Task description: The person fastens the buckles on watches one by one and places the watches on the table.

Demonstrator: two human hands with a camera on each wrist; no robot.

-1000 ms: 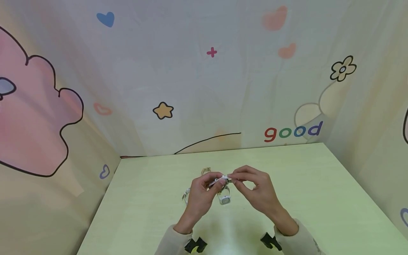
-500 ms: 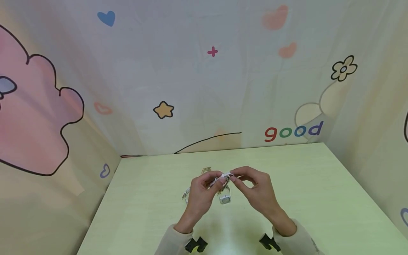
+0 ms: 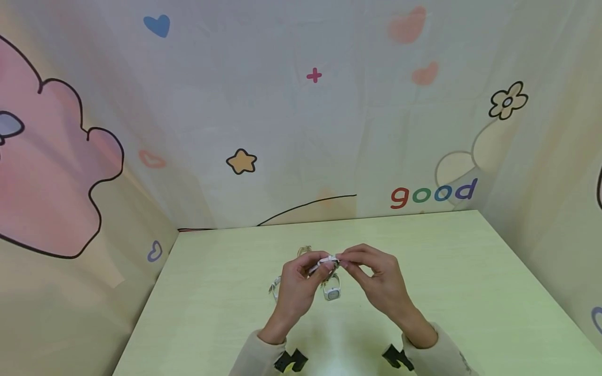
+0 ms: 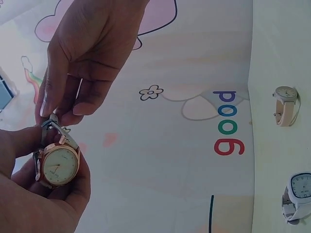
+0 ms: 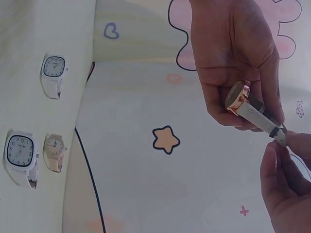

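My left hand (image 3: 297,292) holds a wristwatch (image 4: 60,166) with a rose-gold case, a pale round dial and a white strap, raised above the table. Its fingers lie around the case in the left wrist view. From the other side my right hand (image 3: 383,282) pinches the strap's end between thumb and fingertips, near the buckle. The white strap (image 5: 256,118) runs between both hands in the right wrist view. Fingers partly cover the buckle and strap end.
On the pale green table (image 3: 437,282) lie a square white watch (image 3: 332,294) just beyond the hands, another white watch (image 5: 53,67) to the left and a small round pale pink-strapped watch (image 4: 285,93) farther back. A printed curtain (image 3: 282,115) stands behind the table.
My right fingertips have moved slightly toward my left hand along the strap end, then a little back. The left hand keeps its hold, and the watches on the table stay put.
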